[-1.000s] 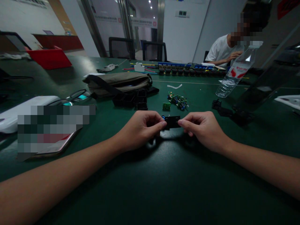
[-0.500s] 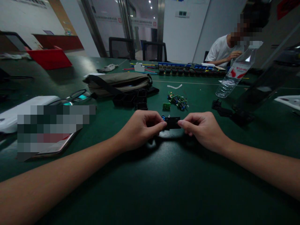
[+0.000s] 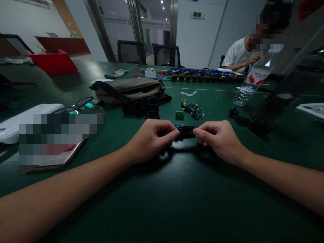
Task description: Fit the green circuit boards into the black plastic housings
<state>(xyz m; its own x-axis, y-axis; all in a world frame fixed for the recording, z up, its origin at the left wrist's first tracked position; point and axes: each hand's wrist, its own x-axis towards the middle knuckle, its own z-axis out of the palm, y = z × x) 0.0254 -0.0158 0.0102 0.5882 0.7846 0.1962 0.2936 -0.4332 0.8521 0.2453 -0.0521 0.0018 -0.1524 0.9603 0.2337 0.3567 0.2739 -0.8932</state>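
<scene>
Your left hand (image 3: 155, 140) and right hand (image 3: 220, 140) pinch opposite ends of the black piece (image 3: 186, 132) at the frame's center, thumbs facing inward, forearms slanting up from the lower left and lower right.

Black piece (image 3: 186, 132), dark green tabletop (image 3: 192, 202)

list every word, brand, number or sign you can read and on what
None can be read.
Bottle label: red lettering, too blurred.
Glass doors: lettering and red logo, too small.
Left wall: lettering, blurred, cut off.
Red sign: dark marks, cut off.
Black part: no text visible.
</scene>
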